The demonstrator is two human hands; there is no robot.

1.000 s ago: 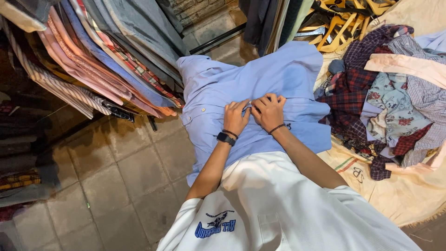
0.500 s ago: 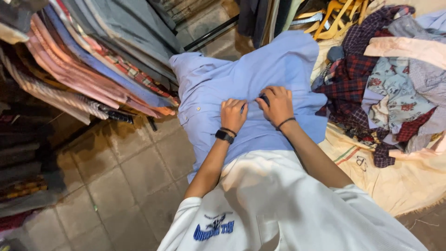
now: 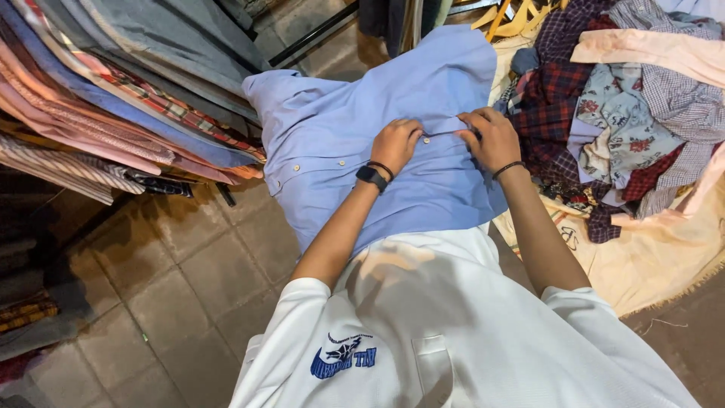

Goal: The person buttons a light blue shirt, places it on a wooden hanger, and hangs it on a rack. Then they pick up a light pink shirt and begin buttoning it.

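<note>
Shirt (image 3: pixel 423 181), light blue, looks soft, light, creases easily; best grip at button strip. Left hand (image 3: pixel 396 143) & right hand (image 3: pixel 492 138) fingers pinching the placket, approx. mid-chest.

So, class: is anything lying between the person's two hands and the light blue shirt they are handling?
Nothing visible does. The left hand and the right hand both rest directly on the light blue shirt, pinching the fabric at its buttoned front. The heap of clothes lies off to the right.

Hanging shirts (image 3: pixel 113 98) on rack at left; heap of patterned clothes (image 3: pixel 619 113) on cream cloth (image 3: pixel 664 257); tiled floor (image 3: pixel 174 302).
</note>
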